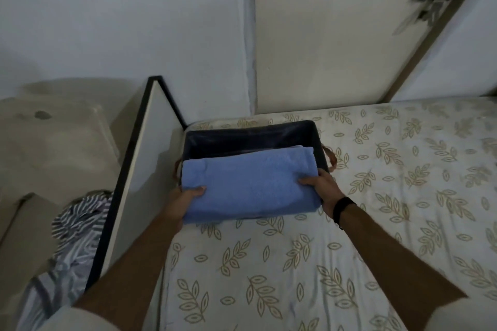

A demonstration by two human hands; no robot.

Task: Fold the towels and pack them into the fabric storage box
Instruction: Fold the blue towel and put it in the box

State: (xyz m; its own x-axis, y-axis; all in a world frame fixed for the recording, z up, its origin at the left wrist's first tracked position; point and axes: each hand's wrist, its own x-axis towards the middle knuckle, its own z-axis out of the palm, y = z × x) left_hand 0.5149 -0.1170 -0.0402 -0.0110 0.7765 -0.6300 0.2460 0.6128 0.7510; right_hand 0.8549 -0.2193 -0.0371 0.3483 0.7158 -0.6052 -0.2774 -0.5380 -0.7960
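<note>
Bed (269, 263) with leaf-print sheet nearest. Above it, left hand (185, 196) and right hand (324, 188) each grasp an end of the folded blue towel (250, 183), thumbs on top, likely keeping the fold flat. Towel sits over the near rim of the dark storage box (250, 134), partly in. Box interior dim; possibly nothing else inside. Wall (161, 21) beyond.

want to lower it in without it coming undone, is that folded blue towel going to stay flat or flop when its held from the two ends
The folded blue towel will likely sag if support eases: it is soft terry, held only at its ends by the left hand and right hand. Its thick fold looks fairly stable, so it probably keeps shape. It seems light and unlikely to slip. The storage box sits just beneath.
</note>
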